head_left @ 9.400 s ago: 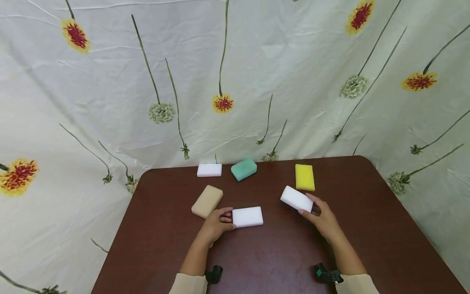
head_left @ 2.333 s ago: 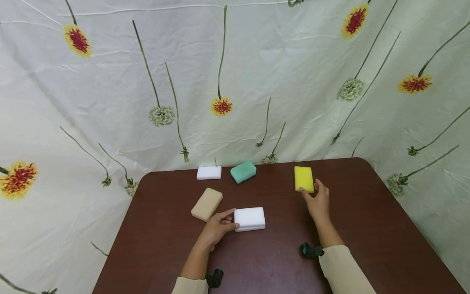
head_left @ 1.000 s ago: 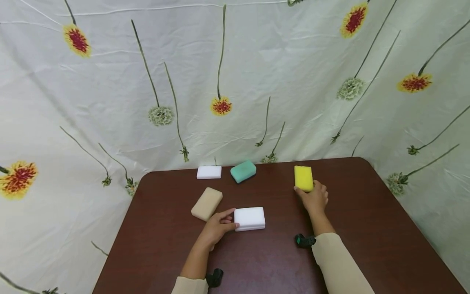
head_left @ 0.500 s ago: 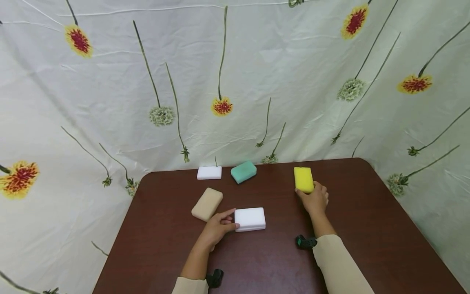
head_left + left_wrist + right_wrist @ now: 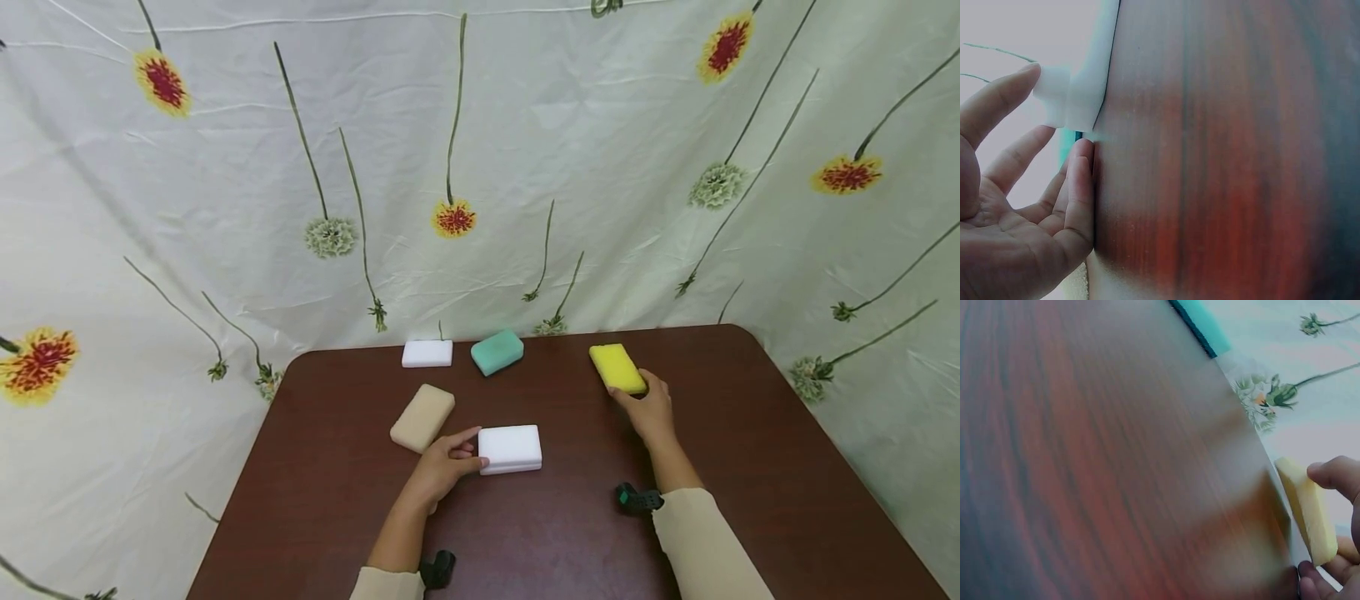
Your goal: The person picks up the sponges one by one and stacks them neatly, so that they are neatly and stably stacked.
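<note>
A white flower-print curtain (image 5: 570, 142) hangs behind a dark brown table (image 5: 555, 542). Right thumb and fingertips grip the yellow sponge (image 5: 617, 369) at its near end, thumb on the left side, fingers on the right. The sponge is at the far right part of the table. Its long axis runs diagonally, far end pointing left, near end toward the right palm. In the right wrist view, a pale gap shows between sponge and table.

The right hand (image 5: 648, 408) reaches forward, forearm angled inward from the lower right. The left hand (image 5: 442, 468) pinches the left end of two stacked white blocks (image 5: 510, 447) between thumb and index finger; its other fingers are bent. The stack lies flat near table centre, long axis left to right. The left forearm slants up from the lower left.

Just beyond the left hand lies the beige sponge (image 5: 423, 417), long axis slanting away to the right. Along the far edge lie the rear block (image 5: 427, 353), parallel to that edge, and the green sponge (image 5: 497, 352), set obliquely.
</note>
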Available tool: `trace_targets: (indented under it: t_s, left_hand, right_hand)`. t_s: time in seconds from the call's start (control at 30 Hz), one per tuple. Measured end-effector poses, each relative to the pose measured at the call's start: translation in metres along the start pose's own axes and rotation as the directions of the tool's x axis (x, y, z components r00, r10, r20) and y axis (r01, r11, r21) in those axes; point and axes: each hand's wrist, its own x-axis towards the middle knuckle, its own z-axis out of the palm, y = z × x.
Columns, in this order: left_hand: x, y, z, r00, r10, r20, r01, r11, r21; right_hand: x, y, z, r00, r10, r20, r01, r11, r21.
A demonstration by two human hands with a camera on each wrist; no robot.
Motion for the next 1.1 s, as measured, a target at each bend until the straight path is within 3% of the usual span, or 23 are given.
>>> trace_targets:
  t_s: [0.37, 0.67, 1.1]
  left_hand:
    - [-0.001, 0.000, -0.001, 1.000, -0.007, 0.009, 0.008, 1.000, -0.010]
    - [0.000, -0.001, 0.000, 1.000, -0.003, 0.018, 0.004, 1.000, -0.015]
    - [0.000, 0.000, 0.000, 1.000, -0.010, 0.023, 0.010, 1.000, -0.021]
  right_hand:
    - [-0.006, 0.005, -0.014, 0.999, -0.007, 0.046, -0.001, 0.986, 0.166]
    - [-0.014, 0.003, -0.019, 0.998, 0.001, 0.068, -0.023, 0.942, 0.335]
    - [-0.024, -0.006, -0.021, 0.993, -0.064, 0.102, 0.019, 0.918, 0.397]
